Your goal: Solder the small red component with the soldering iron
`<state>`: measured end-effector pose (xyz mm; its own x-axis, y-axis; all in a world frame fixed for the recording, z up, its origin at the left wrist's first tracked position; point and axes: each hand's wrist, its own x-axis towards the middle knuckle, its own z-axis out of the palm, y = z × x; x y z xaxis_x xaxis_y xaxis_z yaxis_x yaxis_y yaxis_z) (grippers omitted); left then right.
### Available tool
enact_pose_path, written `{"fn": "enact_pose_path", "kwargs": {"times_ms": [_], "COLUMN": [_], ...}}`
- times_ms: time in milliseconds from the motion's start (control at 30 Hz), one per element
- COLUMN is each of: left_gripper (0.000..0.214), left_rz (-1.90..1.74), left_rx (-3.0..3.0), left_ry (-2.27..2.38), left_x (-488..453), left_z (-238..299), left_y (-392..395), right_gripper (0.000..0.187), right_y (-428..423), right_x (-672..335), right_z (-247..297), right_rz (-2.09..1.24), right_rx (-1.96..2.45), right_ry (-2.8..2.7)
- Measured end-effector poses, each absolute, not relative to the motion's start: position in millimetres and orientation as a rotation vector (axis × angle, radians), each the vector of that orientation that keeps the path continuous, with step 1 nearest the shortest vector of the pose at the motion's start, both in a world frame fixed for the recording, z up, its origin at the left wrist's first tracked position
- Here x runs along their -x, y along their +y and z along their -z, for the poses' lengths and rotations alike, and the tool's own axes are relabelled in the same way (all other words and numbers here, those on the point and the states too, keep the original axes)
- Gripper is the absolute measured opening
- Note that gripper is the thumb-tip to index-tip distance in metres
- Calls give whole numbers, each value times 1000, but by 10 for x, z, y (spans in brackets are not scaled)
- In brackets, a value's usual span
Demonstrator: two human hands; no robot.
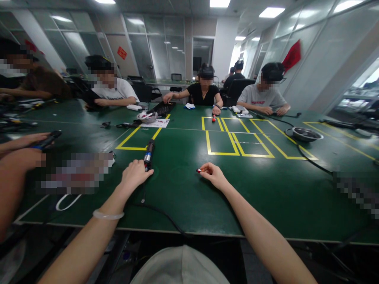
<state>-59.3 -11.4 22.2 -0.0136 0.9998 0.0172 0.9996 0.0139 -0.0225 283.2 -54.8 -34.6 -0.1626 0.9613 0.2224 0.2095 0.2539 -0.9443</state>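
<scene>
On the green table [177, 197], my left hand [136, 173] is closed around the lower end of a black cylindrical tool [149, 150] with a silver band. The tool lies pointing away from me, and its grip end is partly hidden by my fingers. My right hand [213, 173] pinches a small red piece [199, 170] between thumb and fingertips just above or on the tabletop; its exact kind is too small to tell. A black cord [166, 215] runs from near my left hand toward the front edge.
Yellow tape rectangles [222, 154] mark the table ahead. A round metal-rimmed dish [306, 134] and a black cable [314, 161] lie to the right. At left, a co-worker's hand holds a black-and-blue tool [50, 139]. Several people sit opposite; one person's hand touches a red item [213, 118].
</scene>
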Motion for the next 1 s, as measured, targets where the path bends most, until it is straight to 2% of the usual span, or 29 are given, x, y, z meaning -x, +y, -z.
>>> {"fn": "enact_pose_path", "kwargs": {"times_ms": [267, 500, 733, 1000], "left_gripper": [53, 55, 51, 45], "left_rz": [68, 221, 406, 399], "left_rx": [2441, 2573, 2632, 2689], "left_ry": [-1895, -1775, -1737, -1702], "left_x": [-232, -836, -979, -943], "left_z": [-225, -216, -140, -148], "left_y": [-299, -439, -507, -541], "right_gripper": [24, 23, 14, 3], "right_y": [-570, -571, -556, -555], "right_x": [-2842, -2828, -2794, -2753], "right_z": [293, 279, 331, 296], "right_rz": [-933, -925, -793, -591], "right_rx": [1175, 1125, 1087, 1112], "right_ry": [-1621, -1604, -1729, -1888]}}
